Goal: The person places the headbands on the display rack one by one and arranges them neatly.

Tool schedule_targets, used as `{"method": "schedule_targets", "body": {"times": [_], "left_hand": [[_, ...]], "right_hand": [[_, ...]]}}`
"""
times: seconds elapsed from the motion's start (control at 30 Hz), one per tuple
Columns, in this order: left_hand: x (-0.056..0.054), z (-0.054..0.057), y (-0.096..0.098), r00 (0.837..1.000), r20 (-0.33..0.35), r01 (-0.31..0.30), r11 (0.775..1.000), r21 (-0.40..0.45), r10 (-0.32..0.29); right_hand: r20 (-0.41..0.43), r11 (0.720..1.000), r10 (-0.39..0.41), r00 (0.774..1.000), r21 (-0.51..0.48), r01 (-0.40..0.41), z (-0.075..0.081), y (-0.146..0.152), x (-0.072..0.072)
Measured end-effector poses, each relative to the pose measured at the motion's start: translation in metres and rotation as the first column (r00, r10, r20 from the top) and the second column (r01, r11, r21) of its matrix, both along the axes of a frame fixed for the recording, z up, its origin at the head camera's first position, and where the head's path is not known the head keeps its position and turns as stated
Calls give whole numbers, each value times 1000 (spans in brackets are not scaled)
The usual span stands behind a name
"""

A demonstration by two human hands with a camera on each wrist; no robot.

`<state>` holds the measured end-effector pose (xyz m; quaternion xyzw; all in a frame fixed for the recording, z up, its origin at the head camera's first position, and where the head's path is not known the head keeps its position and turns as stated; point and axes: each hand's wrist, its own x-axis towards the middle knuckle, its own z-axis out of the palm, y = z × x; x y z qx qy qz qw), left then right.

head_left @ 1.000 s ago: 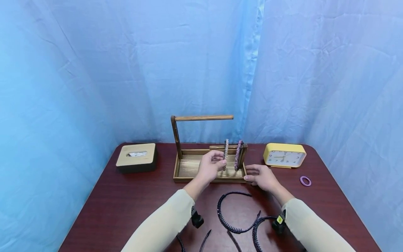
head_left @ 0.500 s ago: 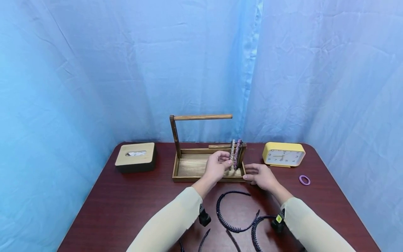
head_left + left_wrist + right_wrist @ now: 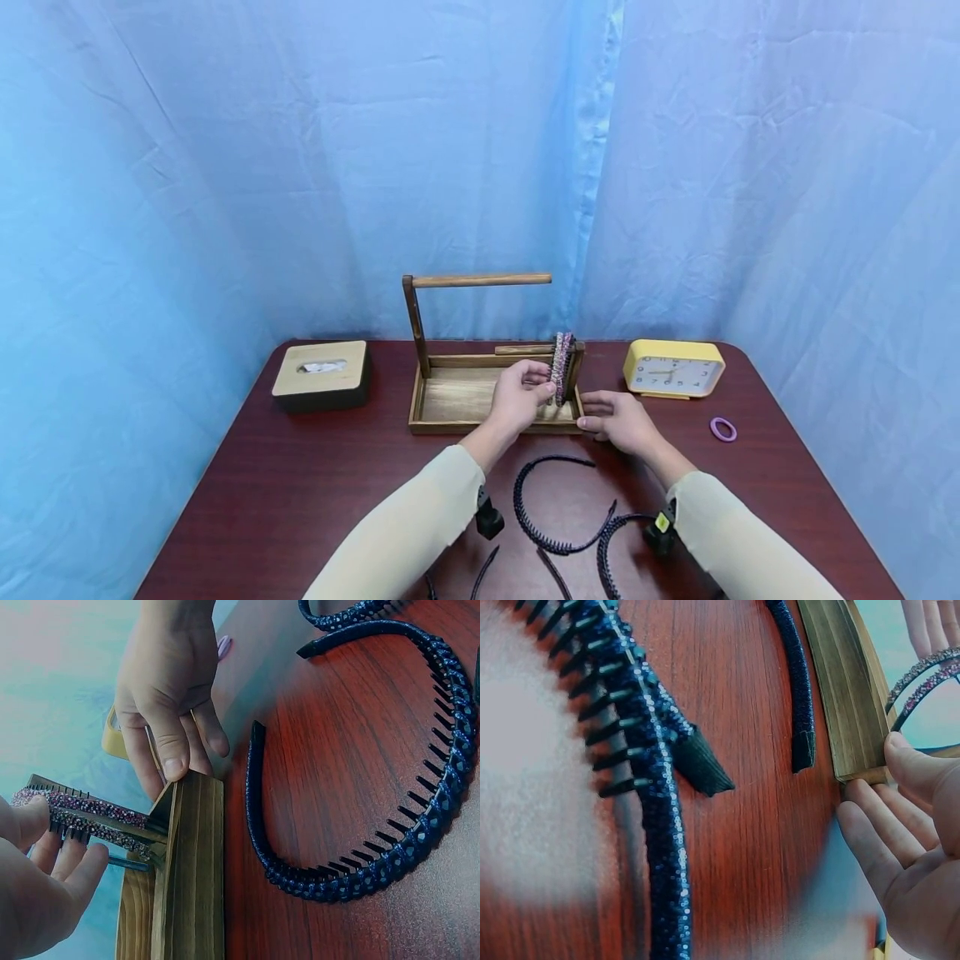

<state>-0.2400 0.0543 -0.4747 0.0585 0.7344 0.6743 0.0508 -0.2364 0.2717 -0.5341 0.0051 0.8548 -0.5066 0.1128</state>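
A wooden headband stand (image 3: 450, 428) has a shallow tray, a tall bar on the left and a low bar on the right. In the head view, my left hand (image 3: 517, 396) pinches a pale glittery headband (image 3: 97, 829) between thumb and fingers, over the tray's right part. Close against it, by the right post, hangs a pink-purple glittery headband (image 3: 91, 804). Both have dark comb teeth inside. My right hand (image 3: 618, 417) grips the tray's right end, its thumb (image 3: 911, 761) on the rim and the fingers at the outside of the corner.
Dark toothed headbands, one a navy beaded headband (image 3: 420, 840), lie on the table (image 3: 300, 500) in front of the stand. At right are a yellow alarm clock (image 3: 636, 367) and a purple ring (image 3: 723, 430). A tissue box (image 3: 318, 392) stands at left.
My left hand has moved right with the pale headband, bringing it up against the pink-purple one. The right hand has kept its place at the tray's end.
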Motion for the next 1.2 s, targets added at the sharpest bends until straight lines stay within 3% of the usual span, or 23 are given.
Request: {"method": "schedule_targets", "body": {"times": [0.27,0.73,1.2], "left_hand": [[1,0,-1,1000,-25,-9,1000,-24,8],[3,1,-1,1000,-9,-9,1000,4,9],[6,-2,-31,999,-24,34,999,5,-34]], "right_hand": [[-5,1000,-8,1000,14,8,0,-2,1],[-3,1000,-11,1000,20,11,-1,-1,1],[-17,1000,10,1000,8,-9,0,-2,2]]}}
